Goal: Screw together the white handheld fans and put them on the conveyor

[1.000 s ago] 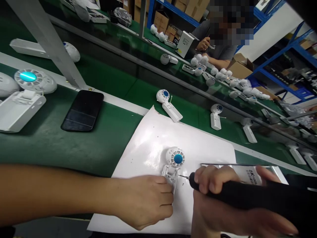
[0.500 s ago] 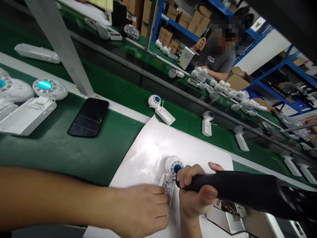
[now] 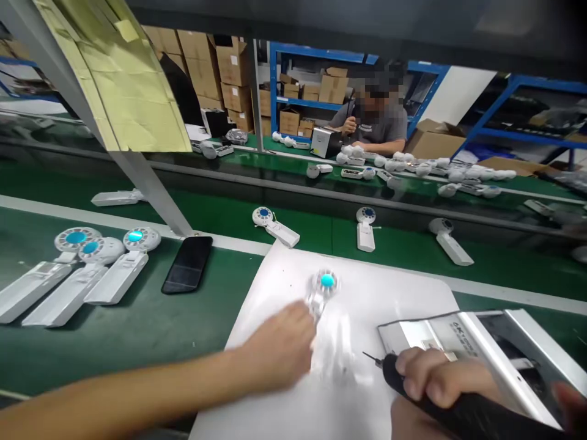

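Observation:
My left hand (image 3: 282,345), slightly blurred, is closed on the handle of a white handheld device (image 3: 326,281) with a round, vented head and a blue centre. Its handle is mostly hidden behind my fingers. Wrapped round a black electric screwdriver (image 3: 452,406) is my right hand (image 3: 443,382). The screwdriver's thin bit points left, apart from the device. Below both hands lies a white sheet (image 3: 261,287). A metal box-like fixture (image 3: 463,336) with printed marks stands beside my right hand.
Several similar white devices (image 3: 121,275) lie at left beside a black phone (image 3: 188,264). More devices (image 3: 365,229) rest on the green conveyor (image 3: 321,226) beyond the sheet. A slanted metal post (image 3: 151,195) rises at left. Across the line sits a co-worker (image 3: 385,131).
My right hand and the screwdriver have moved right and down, away from the device. The left hand still holds the device, which is now blurred. The view has levelled out.

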`<state>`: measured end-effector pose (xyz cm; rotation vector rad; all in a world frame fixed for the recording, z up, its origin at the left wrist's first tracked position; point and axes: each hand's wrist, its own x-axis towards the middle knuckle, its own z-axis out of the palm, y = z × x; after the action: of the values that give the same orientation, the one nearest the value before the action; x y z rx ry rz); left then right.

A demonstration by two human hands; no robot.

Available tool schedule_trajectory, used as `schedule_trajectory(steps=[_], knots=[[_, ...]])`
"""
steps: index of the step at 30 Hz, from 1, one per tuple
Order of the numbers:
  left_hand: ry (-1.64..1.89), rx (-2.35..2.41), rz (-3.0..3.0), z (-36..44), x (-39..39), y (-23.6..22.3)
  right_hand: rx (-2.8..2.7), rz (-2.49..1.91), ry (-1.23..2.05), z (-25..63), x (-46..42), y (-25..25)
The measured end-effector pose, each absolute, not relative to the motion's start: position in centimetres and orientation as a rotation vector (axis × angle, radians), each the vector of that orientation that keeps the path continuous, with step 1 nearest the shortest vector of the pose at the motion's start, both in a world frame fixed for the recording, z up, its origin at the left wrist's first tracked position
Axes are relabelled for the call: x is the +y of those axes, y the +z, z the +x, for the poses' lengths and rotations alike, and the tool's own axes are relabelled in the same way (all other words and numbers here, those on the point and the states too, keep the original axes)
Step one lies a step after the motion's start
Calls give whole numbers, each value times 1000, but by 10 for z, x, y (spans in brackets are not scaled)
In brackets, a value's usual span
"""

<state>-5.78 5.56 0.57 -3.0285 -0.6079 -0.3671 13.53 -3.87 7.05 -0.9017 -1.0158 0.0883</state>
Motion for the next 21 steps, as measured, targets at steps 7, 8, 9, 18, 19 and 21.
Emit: schedule_trajectory(steps=[7, 8, 9, 18, 19, 21], knots=[[-234, -927, -2962, 26, 213, 30, -671, -927, 133, 113, -57, 41], [-211, -947, -2959, 28, 230, 34, -648, -925, 145, 109, -57, 36], [-189, -958, -2960, 27, 243, 40, -635, -922, 163, 106, -56, 32], [-275, -608, -3220, -4, 159, 94, -594, -870, 171, 113, -63, 43], [-204, -410, -3338, -4, 134, 95, -607, -873, 164, 118, -68, 45], [-50, -65, -3552, -2, 89, 93, -669, -901, 226, 133, -81, 46]])
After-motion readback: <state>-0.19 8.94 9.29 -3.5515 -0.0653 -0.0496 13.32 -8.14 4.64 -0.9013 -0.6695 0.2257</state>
